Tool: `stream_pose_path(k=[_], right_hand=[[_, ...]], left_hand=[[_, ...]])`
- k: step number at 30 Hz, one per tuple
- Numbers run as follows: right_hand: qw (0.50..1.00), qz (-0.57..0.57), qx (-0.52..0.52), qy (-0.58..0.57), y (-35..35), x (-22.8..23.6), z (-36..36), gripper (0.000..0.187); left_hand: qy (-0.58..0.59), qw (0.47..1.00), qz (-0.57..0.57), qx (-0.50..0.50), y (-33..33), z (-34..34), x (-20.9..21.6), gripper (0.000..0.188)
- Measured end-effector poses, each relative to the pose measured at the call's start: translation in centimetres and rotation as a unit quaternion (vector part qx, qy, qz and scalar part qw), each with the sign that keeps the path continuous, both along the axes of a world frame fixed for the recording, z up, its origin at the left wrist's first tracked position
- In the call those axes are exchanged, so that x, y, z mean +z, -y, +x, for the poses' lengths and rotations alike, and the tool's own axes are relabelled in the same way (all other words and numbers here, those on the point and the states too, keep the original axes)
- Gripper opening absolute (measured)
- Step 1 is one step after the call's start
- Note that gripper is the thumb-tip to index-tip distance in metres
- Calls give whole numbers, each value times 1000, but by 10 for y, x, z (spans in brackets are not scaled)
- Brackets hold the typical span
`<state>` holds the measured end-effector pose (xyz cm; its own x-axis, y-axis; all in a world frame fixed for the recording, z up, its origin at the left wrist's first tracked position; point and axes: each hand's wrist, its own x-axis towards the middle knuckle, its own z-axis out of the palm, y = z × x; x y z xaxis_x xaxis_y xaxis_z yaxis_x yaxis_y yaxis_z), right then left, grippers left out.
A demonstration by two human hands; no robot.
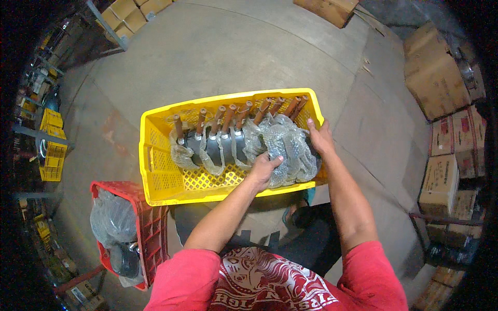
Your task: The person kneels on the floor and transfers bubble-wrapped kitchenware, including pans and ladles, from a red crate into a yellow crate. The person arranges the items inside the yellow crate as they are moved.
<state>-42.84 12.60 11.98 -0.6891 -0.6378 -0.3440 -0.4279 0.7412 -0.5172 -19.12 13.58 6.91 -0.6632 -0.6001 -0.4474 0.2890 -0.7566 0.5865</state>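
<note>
A yellow plastic crate (155, 199) is in front of me. Inside, several dark pans (220, 150) stand on edge in a row, their brown wooden handles (228, 118) pointing up toward the far side. Bubble wrap (293, 150) hangs between the pans and covers those at the right end. My left hand (266, 170) is closed on this wrap near the front, its thumb on top and its other fingers mostly hidden. At the crate's right end, my right hand (321, 139) grips the rim, thumb on the inner side beside the wrapped pans.
A red crate (155, 233) holding wrapped dark pans (114, 223) stands at the lower left. Cardboard boxes (436, 72) are stacked along the right, with another box (329, 10) at the far side. Shelving with yellow bins (52, 147) lines the left.
</note>
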Motion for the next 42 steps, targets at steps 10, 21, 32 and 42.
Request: stream_pose_path(k=[10, 21, 32, 42], right_hand=[[923, 81, 350, -138, -5, 44, 117, 69], [912, 42, 398, -92, -5, 48, 128, 68], [912, 57, 389, -118, -7, 53, 130, 74], [916, 36, 387, -102, -7, 55, 133, 64]], left_hand=[[344, 878, -321, -92, -7, 21, 47, 56], [622, 588, -195, 478, -86, 461, 108, 34], [441, 560, 155, 684, -255, 714, 67, 63], [486, 609, 137, 611, -272, 736, 50, 79]])
